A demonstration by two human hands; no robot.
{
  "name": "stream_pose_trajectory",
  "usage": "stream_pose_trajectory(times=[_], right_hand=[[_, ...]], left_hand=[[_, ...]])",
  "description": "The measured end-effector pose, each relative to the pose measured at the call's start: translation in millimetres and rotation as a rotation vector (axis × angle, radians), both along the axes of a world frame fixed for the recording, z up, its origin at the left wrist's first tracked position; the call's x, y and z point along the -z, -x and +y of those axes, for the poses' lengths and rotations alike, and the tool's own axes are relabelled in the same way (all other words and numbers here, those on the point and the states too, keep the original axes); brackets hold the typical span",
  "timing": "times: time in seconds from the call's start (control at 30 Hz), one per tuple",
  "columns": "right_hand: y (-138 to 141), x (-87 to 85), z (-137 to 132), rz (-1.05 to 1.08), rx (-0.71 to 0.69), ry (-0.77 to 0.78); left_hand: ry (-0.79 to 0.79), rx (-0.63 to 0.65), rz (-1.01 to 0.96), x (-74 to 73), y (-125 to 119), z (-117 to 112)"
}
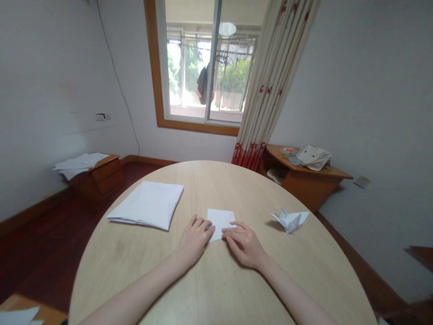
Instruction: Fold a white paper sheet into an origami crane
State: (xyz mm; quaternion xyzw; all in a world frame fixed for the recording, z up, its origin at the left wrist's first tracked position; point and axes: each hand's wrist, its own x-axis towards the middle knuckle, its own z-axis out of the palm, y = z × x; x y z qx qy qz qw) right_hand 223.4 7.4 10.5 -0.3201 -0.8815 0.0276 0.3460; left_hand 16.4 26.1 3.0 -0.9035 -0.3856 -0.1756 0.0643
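Observation:
A small white square of paper (pixel 220 217) lies flat in the middle of the round table, between my two hands. My left hand (pixel 197 237) rests at its left edge, fingers slightly bent and apart, with fingertips touching the paper. On the other side, my right hand (pixel 245 243) lays its stretched fingers over the paper's lower right edge, the thumb apart below. Whether the paper is folded in layers I cannot tell. To the right stands a folded white paper crane (pixel 290 221), away from both hands.
A stack of large white paper sheets (pixel 149 203) lies on the table's left part (pixel 118 262). Beyond the table are a low wooden cabinet (pixel 108 174) with papers on top, a curtain (pixel 267 99) by the window, and a wooden corner desk (pixel 304 180) holding a bag (pixel 313 157).

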Motion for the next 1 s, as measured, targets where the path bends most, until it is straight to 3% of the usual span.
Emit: stream_pose_trajectory(times=[0.13,0.37,0.73,1.0], right_hand=[[2.0,-1.0,-2.6,0.002,-0.038,0.005],[1.9,5.1,-1.8,0.007,0.013,-0.003],[2.8,4.3,-2.0,-0.052,0.021,0.142],[0.9,13.5,3.5,-0.02,0.027,0.135]], left_hand=[[0.047,0.067,-0.057,0.6,1.1,3.2],[0.169,0.189,-0.189,4.0,4.2,8.2],[0.255,0.176,-0.243,8.9,4.0,8.3],[0.307,0.163,-0.301,20.1,6.6,15.4]])
